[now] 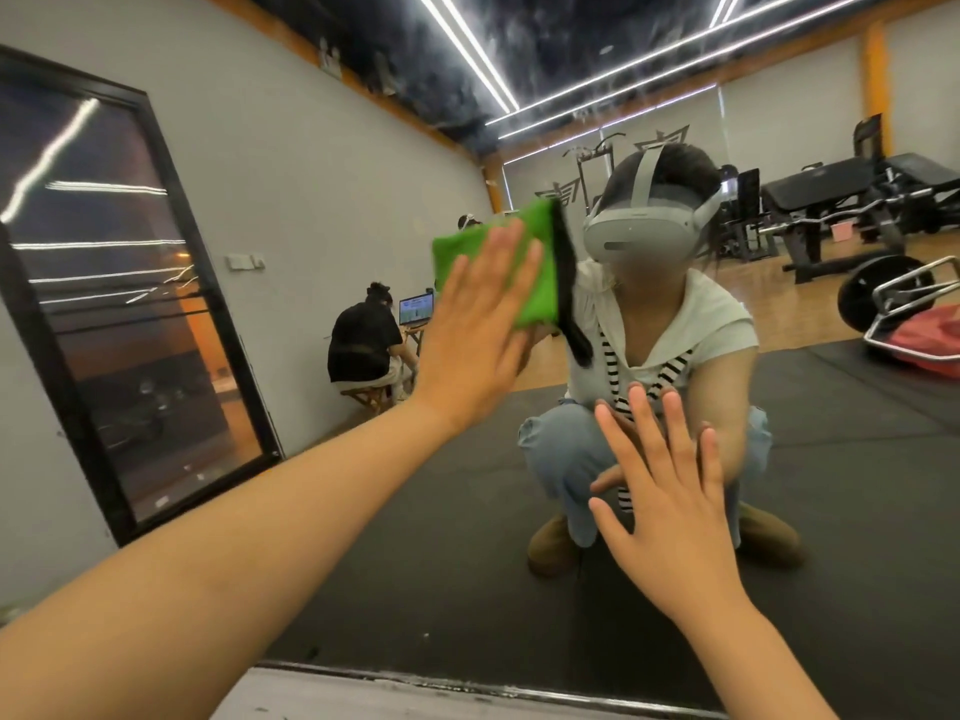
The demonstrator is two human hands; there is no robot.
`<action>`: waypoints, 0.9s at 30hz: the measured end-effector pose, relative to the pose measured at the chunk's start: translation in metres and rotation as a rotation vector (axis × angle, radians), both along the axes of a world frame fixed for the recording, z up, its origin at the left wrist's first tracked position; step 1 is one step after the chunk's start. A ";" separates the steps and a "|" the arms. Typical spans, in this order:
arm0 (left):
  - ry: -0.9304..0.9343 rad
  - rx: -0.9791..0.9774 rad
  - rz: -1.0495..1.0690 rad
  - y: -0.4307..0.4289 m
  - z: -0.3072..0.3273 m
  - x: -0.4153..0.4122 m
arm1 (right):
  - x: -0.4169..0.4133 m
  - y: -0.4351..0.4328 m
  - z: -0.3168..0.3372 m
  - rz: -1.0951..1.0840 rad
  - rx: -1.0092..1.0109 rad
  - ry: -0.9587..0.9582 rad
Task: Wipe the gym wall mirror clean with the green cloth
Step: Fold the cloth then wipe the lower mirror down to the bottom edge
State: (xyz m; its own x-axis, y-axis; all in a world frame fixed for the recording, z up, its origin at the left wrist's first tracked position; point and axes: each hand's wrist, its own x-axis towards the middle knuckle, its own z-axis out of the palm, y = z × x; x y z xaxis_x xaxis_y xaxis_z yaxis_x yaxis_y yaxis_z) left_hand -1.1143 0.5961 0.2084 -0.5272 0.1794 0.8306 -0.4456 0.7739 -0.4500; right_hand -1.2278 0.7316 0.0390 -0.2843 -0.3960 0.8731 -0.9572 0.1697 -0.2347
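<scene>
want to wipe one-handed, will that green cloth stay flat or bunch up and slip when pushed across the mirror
Probably soft and floppy: the green cloth lies flat under the spread left hand, and its black strip droops below. Likely light, since an open palm pins it to the mirror. It may slide on smooth glass.

The wall mirror [415, 563] is the working surface. Its lower edge runs along the bottom of the frame, above a pale floor strip [363, 701]. The green cloth [488, 257] lies flat on the glass at upper centre, under the straight fingers of the left hand [483, 345]. The right hand [670, 491] rests flat on the glass at lower right of centre, well apart from the cloth. The glass reflects a dark floor mat [857, 459] and a wooden floor [779, 314] carrying a weight plate [872, 296].
</scene>
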 end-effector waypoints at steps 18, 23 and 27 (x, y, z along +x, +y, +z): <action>0.351 0.293 0.031 0.030 0.031 -0.036 | 0.002 0.004 0.002 0.057 0.026 -0.061; -0.043 -0.075 0.009 0.017 0.029 -0.022 | 0.000 0.007 0.001 0.087 0.029 -0.063; 0.217 0.164 0.015 0.017 0.018 -0.019 | 0.000 0.007 0.001 0.092 0.044 -0.067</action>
